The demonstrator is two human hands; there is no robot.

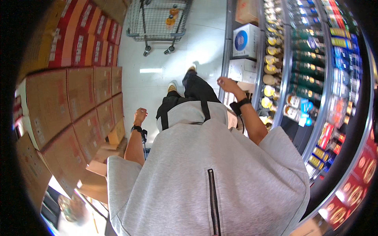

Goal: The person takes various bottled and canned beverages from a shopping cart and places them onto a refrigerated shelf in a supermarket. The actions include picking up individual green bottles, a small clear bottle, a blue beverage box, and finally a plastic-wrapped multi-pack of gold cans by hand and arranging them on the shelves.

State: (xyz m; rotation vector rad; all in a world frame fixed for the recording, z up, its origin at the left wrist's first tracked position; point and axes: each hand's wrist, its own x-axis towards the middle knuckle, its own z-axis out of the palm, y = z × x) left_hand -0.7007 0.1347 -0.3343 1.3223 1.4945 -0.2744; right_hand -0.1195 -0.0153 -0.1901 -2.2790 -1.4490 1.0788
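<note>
My left hand (140, 116) hangs low at my left side, beside stacked cardboard cartons (81, 91). Its fingers are curled, and nothing plainly shows in them. On my other side, my right hand (229, 85) swings out near the shelving, loosely bent with no object in it. Both wrists wear dark straps with a small device and a cable. Ahead on the floor stands a wire shopping cart (134, 28). Inside it lie an orange-yellow bottle (170, 23) and a second similar bottle (174, 11), apart from both hands.
Red and orange cartons (85, 44) rise at the left. Metal-edged shelves (286, 67) line the right, holding dark green bottles (307, 65), several other packaged goods and a white box (246, 40). An opened carton (93, 184) sits low at the left. Pale tiled floor (141, 85) runs between.
</note>
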